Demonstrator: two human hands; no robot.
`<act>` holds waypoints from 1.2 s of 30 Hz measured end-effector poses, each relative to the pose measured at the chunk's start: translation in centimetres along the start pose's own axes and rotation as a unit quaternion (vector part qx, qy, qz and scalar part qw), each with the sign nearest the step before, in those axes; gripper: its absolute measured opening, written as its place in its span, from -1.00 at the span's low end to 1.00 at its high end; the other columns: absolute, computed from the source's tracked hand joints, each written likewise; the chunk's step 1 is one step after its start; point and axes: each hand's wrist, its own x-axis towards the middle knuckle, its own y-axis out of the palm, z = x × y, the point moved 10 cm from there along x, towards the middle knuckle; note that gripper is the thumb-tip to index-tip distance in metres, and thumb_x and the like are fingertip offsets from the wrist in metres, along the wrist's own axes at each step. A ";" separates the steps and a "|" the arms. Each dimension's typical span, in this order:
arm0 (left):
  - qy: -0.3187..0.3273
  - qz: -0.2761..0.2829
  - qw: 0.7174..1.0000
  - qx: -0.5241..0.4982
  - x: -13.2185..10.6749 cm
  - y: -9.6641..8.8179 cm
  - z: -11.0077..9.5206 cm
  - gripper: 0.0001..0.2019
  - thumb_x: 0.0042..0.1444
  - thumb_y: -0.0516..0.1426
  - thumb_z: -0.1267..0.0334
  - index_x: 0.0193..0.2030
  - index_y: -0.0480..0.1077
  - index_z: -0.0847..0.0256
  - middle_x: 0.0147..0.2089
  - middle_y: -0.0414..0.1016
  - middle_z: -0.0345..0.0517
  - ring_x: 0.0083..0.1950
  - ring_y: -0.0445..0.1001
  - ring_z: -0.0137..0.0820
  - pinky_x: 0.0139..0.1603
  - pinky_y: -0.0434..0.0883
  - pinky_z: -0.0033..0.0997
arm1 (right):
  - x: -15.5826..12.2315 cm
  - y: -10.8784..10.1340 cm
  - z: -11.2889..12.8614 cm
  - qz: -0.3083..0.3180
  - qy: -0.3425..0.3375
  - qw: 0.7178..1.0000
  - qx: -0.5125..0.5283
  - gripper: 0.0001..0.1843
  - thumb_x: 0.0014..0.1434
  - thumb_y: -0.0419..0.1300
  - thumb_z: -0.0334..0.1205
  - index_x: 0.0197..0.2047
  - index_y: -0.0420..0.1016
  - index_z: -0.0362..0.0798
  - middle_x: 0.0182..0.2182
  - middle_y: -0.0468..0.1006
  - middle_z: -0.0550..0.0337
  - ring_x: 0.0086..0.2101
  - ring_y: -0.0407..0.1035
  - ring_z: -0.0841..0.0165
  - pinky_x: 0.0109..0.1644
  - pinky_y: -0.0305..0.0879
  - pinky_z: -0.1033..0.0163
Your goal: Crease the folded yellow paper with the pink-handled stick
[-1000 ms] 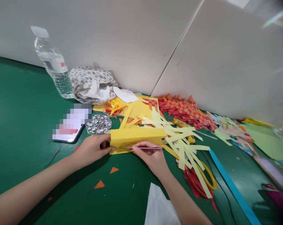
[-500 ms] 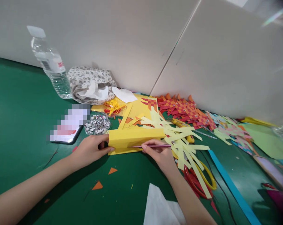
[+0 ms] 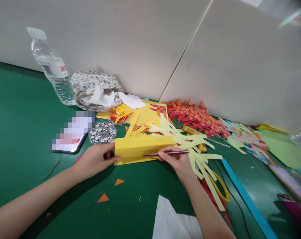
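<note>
Right hand (image 3: 177, 162) pinched around a slim purple stick-shaped tool (image 3: 175, 152), its tip at the folded yellow paper sheet (image 3: 137, 146) just to the left, left hand (image 3: 97, 158) clamped on that sheet's left end, pale-yellow paper strips (image 3: 192, 141) beyond its right end, green table (image 3: 130, 215) beneath
</note>
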 end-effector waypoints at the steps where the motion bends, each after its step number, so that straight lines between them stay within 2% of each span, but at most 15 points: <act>1: 0.000 0.000 1.000 0.000 0.0 0.0 0.0 -0.68 0.08 0.07 0.01 -0.52 0.16 0.17 -0.59 0.25 -0.29 -0.54 0.25 -0.46 -0.52 0.08 -0.52 | 0.0 -0.1 0.0 -0.001 -0.002 1.000 0.006 -0.80 -0.11 0.43 -0.13 -0.48 0.57 -0.07 -0.57 0.56 0.20 -0.50 0.44 0.37 -0.36 0.36 0.29; 9: 0.007 -0.013 1.000 -0.007 0.0 -0.1 0.0 -0.70 0.09 0.09 0.04 -0.50 0.17 0.17 -0.59 0.28 -0.31 -0.56 0.27 -0.47 -0.54 0.10 -0.52 | 0.1 -0.7 0.5 -0.020 -0.027 0.999 0.035 -0.82 -0.13 0.44 -0.15 -0.49 0.59 -0.04 -0.57 0.55 0.23 -0.51 0.42 0.38 -0.37 0.35 0.29; 14: 0.001 -0.066 0.996 -0.063 -0.3 -1.1 0.3 -0.81 0.10 0.10 0.10 -0.27 0.25 0.16 -0.61 0.26 -0.39 -0.60 0.27 -0.48 -0.57 0.16 -0.53 | 0.2 -0.7 -0.1 -0.037 0.001 0.998 0.048 -0.78 -0.19 0.47 -0.12 -0.52 0.58 -0.05 -0.56 0.55 0.22 -0.49 0.43 0.35 -0.35 0.37 0.27; 16: -0.012 -0.123 0.989 -0.086 -0.6 -2.3 0.7 -0.76 0.07 0.13 0.15 -0.17 0.22 0.14 -0.61 0.22 -0.42 -0.60 0.27 -0.48 -0.57 0.20 -0.54 | 0.2 -0.5 -0.5 -0.035 0.022 0.997 0.060 -0.75 -0.21 0.47 -0.10 -0.51 0.58 -0.05 -0.56 0.56 0.21 -0.48 0.45 0.34 -0.32 0.39 0.25; 18: -0.004 -0.226 0.969 -0.094 -1.5 -4.5 0.7 -0.76 0.04 0.16 0.21 -0.20 0.18 0.14 -0.55 0.20 -0.41 -0.60 0.23 -0.51 -0.56 0.21 -0.53 | 0.1 -0.3 -0.6 -0.036 0.030 0.997 0.065 -0.74 -0.21 0.48 -0.09 -0.51 0.58 -0.06 -0.55 0.56 0.21 -0.47 0.45 0.35 -0.31 0.38 0.26; 20: 0.061 -0.338 0.936 -0.077 -3.1 -6.7 -0.7 -0.78 0.03 0.17 0.29 -0.28 0.16 0.15 -0.46 0.21 -0.35 -0.57 0.18 -0.54 -0.54 0.22 -0.51 | 0.0 0.0 -0.6 -0.034 0.032 0.997 0.065 -0.73 -0.20 0.48 -0.08 -0.50 0.58 -0.07 -0.56 0.56 0.21 -0.47 0.44 0.35 -0.32 0.38 0.27; 21: 0.116 -0.372 0.919 -0.058 -4.0 -7.3 -1.9 -0.79 0.03 0.18 0.33 -0.32 0.16 0.15 -0.43 0.22 -0.33 -0.56 0.17 -0.55 -0.52 0.23 -0.51 | -0.1 0.1 -0.5 -0.033 0.033 0.997 0.065 -0.72 -0.20 0.47 -0.07 -0.49 0.58 -0.07 -0.56 0.56 0.20 -0.48 0.44 0.35 -0.32 0.38 0.27; 22: 0.180 -0.382 0.906 -0.035 -4.7 -7.4 -3.4 -0.80 0.03 0.18 0.38 -0.34 0.17 0.16 -0.42 0.24 -0.31 -0.53 0.20 -0.54 -0.49 0.24 -0.50 | -0.1 0.3 -0.5 -0.030 0.034 0.997 0.063 -0.71 -0.19 0.47 -0.06 -0.49 0.58 -0.07 -0.56 0.56 0.20 -0.48 0.44 0.36 -0.32 0.38 0.27; 24: 0.295 -0.330 0.897 0.019 -5.5 -5.8 -6.3 -0.83 0.05 0.15 0.48 -0.33 0.23 0.18 -0.44 0.31 -0.29 -0.45 0.31 -0.51 -0.43 0.30 -0.51 | -0.3 0.7 -0.4 -0.022 0.033 0.998 0.052 -0.71 -0.18 0.47 -0.05 -0.48 0.57 -0.07 -0.56 0.56 0.20 -0.49 0.43 0.36 -0.33 0.37 0.27; 25: 0.336 -0.276 0.899 0.044 -5.4 -4.4 -7.4 -0.85 0.08 0.13 0.50 -0.29 0.28 0.19 -0.42 0.38 -0.26 -0.39 0.38 -0.48 -0.37 0.35 -0.49 | -0.4 0.8 -0.3 -0.021 0.032 0.998 0.045 -0.72 -0.17 0.46 -0.06 -0.48 0.57 -0.07 -0.56 0.56 0.20 -0.49 0.43 0.37 -0.34 0.37 0.28; 26: 0.350 -0.226 0.906 0.081 -5.2 -2.9 -7.9 -0.86 0.12 0.10 0.49 -0.22 0.32 0.19 -0.36 0.46 -0.22 -0.33 0.42 -0.45 -0.32 0.39 -0.46 | -0.5 1.0 -0.2 -0.022 0.030 0.998 0.041 -0.72 -0.16 0.46 -0.06 -0.48 0.57 -0.07 -0.56 0.56 0.20 -0.49 0.43 0.38 -0.34 0.36 0.29; 28: 0.350 -0.163 0.913 0.134 -4.6 -0.8 -8.1 -0.79 0.20 0.05 0.46 -0.04 0.36 0.23 -0.14 0.54 -0.11 -0.11 0.49 -0.37 -0.10 0.45 -0.38 | -0.7 1.2 -0.1 -0.028 0.027 0.998 0.040 -0.73 -0.15 0.46 -0.07 -0.48 0.56 -0.08 -0.55 0.56 0.20 -0.48 0.43 0.38 -0.35 0.35 0.31; 30: 0.333 -0.144 0.918 0.157 -3.9 0.0 -7.6 -0.71 0.25 0.01 0.43 0.09 0.34 0.25 0.02 0.52 -0.06 0.04 0.47 -0.33 0.06 0.43 -0.30 | -0.9 1.3 0.0 -0.038 0.021 0.998 0.049 -0.73 -0.14 0.45 -0.07 -0.48 0.55 -0.07 -0.56 0.54 0.22 -0.49 0.43 0.39 -0.35 0.35 0.31; 33: 0.318 -0.114 0.927 0.163 -3.1 0.4 -6.8 -0.69 0.30 -0.02 0.33 0.13 0.35 0.25 0.07 0.51 -0.08 0.07 0.47 -0.30 0.10 0.44 -0.25 | -1.0 1.5 0.4 -0.043 -0.001 0.998 0.047 -0.73 -0.10 0.43 -0.05 -0.45 0.54 -0.06 -0.57 0.53 0.23 -0.50 0.41 0.39 -0.37 0.36 0.31; 36: 0.325 -0.095 0.926 0.167 -3.0 0.2 -6.9 -0.68 0.32 -0.05 0.29 0.09 0.41 0.26 0.05 0.53 -0.07 0.05 0.49 -0.28 0.08 0.47 -0.23 | -1.0 2.0 0.8 -0.025 -0.029 0.999 0.029 -0.74 -0.06 0.40 -0.05 -0.41 0.53 -0.04 -0.50 0.56 0.20 -0.45 0.44 0.35 -0.34 0.38 0.29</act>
